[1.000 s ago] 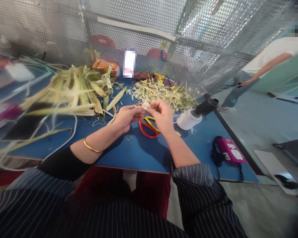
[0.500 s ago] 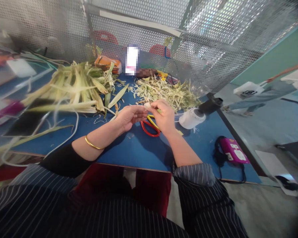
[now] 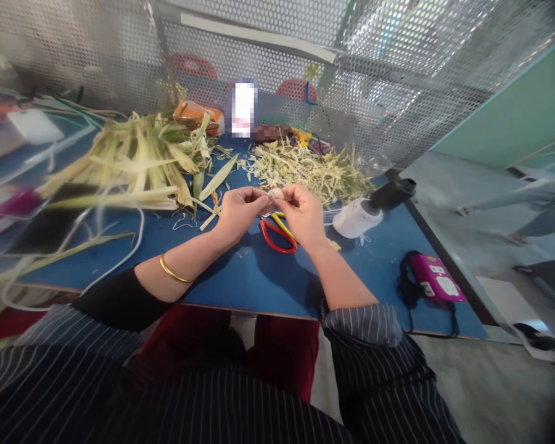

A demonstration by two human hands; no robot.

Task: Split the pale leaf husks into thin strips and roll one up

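Over the middle of the blue table (image 3: 240, 277), my left hand (image 3: 238, 213) and my right hand (image 3: 303, 213) meet, fingertips pinched on a small pale piece of husk (image 3: 276, 193). Its exact form is partly covered by the fingers. Just below the hands lie scissors (image 3: 277, 237) with red and yellow handles, their blades mostly hidden. Beside my right hand a white thread spool (image 3: 357, 219) lies tilted, its dark core sticking out. Behind my hands spreads a heap of shredded husk strips (image 3: 305, 169).
A big bundle of corn husks (image 3: 139, 154) covers the left, with a white cable (image 3: 141, 237) looping in front. At the right edge sits a purple box (image 3: 435, 277) with a black cord. A perforated metal screen (image 3: 259, 61) closes off the back. A person's legs (image 3: 513, 203) show beyond the table.
My left hand's fingers have closed from a looser, spread pose into a pinch on the pale piece. My right hand has barely moved. The person in the background has shifted.
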